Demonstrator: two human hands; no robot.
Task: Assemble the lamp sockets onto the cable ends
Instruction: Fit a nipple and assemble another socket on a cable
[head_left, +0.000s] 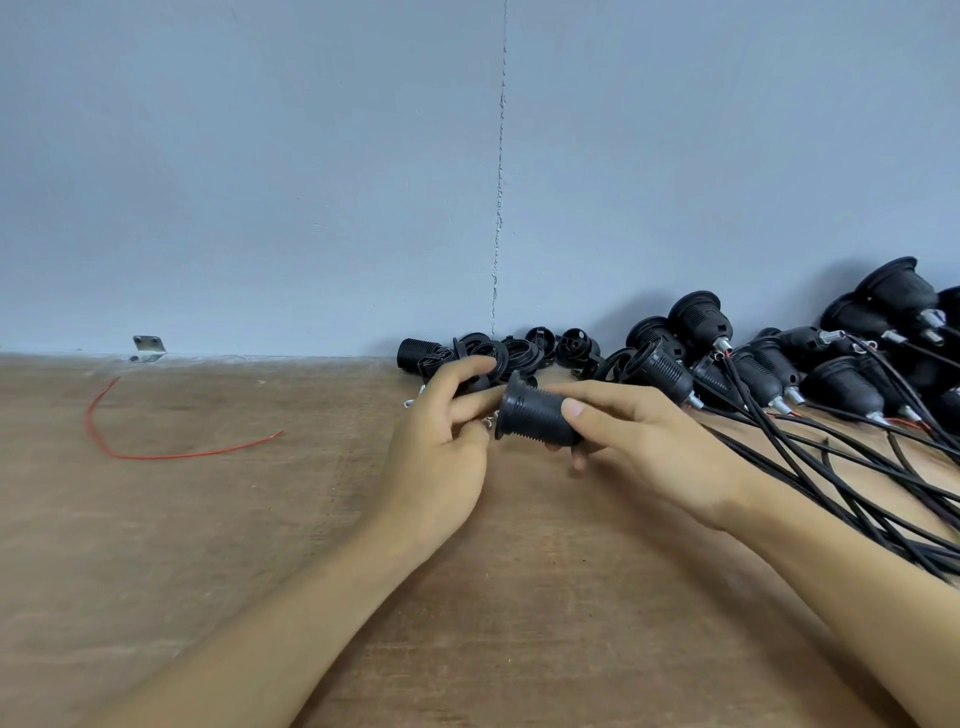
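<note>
While your right hand (639, 436) pinches the socket (537, 418) between thumb and forefinger, your left hand (441, 441) touches its nine-o'clock end (fingers loosely curled).

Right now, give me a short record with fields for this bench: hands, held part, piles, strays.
held part: black threaded lamp socket shell
right hand: grips the shell
left hand: finger at its flange, grip unclear
loose socket parts: piled at the wall
wired sockets: heaped right, black cables trailing
strays: red wire, metal bracket, left
</note>
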